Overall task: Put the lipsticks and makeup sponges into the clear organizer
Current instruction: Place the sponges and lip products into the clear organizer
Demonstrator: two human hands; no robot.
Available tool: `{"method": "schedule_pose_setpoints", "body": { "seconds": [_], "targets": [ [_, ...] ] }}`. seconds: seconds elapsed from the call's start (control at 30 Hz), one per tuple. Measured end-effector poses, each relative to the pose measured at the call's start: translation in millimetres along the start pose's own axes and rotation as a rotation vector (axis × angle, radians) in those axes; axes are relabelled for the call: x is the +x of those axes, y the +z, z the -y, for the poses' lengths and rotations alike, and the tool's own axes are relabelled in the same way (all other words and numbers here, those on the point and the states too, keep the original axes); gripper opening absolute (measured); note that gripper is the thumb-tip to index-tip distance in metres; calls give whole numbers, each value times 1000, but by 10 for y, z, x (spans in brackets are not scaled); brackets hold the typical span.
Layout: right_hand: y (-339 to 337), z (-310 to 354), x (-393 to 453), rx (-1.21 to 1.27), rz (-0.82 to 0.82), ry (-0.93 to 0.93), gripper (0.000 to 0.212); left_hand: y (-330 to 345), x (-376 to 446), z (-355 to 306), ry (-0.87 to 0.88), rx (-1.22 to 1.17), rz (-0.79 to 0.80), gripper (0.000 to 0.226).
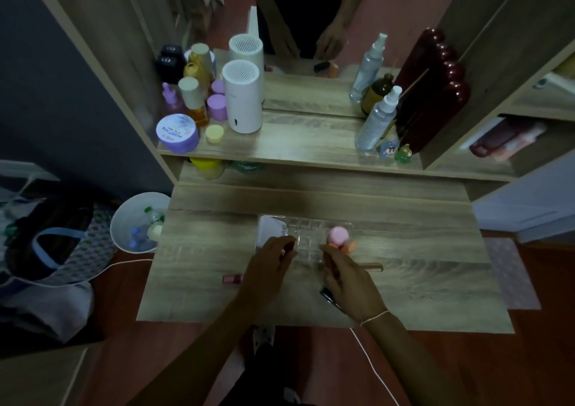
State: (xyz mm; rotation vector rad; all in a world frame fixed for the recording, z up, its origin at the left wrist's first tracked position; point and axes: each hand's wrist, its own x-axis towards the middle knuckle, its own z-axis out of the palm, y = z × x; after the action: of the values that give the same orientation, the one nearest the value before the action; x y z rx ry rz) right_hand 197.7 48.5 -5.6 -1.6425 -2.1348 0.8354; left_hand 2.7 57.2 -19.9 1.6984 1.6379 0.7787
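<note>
on the upper shelf point(295, 147): white round device point(242, 96), purple tub point(177, 133) at the front left corner, small yellow lid point(214, 133) just beside it, clear spray bottle point(378, 119) at the right, dark red bumpy frame point(435, 91) leaning behind it. behind the shelf, a mirror point(311, 32). down on the floor left of the desk, white bin point(138, 222) with bottles inside, and a dark bag point(46, 237) with a blue strap.

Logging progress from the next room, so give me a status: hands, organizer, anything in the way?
Both hands at clear organizer; left hand and right hand grips unclear. Pink sponge in organizer. Pink lipstick and tan tube lie outside. Nothing blocking.
</note>
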Motion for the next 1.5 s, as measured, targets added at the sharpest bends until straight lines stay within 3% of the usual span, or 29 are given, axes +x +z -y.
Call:
{"method": "schedule_pose_setpoints", "body": {
  "seconds": [0.2,0.37,0.5,0.67,0.9,1.2,1.5],
  "targets": [
    [67,146,291,136,-110,80,43,-166,156,22,-69,-192,-39,19],
    [46,253,503,241,-243,110,58,-263,331,-115,-30,-288,-130,25],
    [-2,306,668,268,-307,114,32,-279,503,-198,15,-301,-160,23],
    [-26,265,802,322,-282,94,23,-267,659,-251,50,-256,-155,21],
    [39,108,906,206,-206,118,19,-165,711,-117,109,-124,-130,15],
    [235,-36,972,17,-136,94,19,-36,668,14,17,-44,15,14],
    [274,-89,1003,-51,-122,102,20,-43,705,-56,23,-68,-18,12]
  ]
}}
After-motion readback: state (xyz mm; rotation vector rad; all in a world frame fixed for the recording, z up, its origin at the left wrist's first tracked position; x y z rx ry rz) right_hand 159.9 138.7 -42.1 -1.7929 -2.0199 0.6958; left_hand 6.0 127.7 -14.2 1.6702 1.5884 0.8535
